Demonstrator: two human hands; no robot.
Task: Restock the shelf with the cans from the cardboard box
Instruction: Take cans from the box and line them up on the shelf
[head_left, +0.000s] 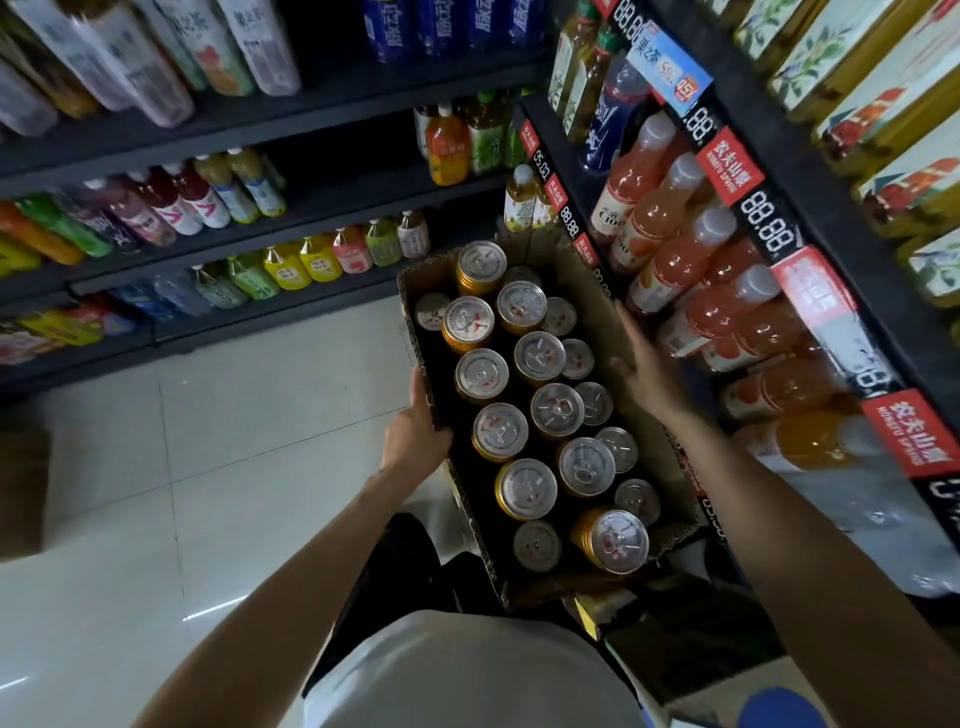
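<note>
An open cardboard box (597, 312) sits in front of me, filled with several gold cans with silver pull-tab lids (524, 306). My left hand (415, 431) grips the box's left wall, fingers curled over its edge. My right hand (647, 364) lies flat against the box's right wall with straight fingers. The shelf (779, 234) on the right holds orange drink bottles behind black price strips.
A second shelf unit (311, 202) with many coloured bottles runs along the back left. White floor tiles (234, 467) spread to the left. A brown box edge (21, 488) shows at far left. More cardboard (727, 680) lies below, near my knees.
</note>
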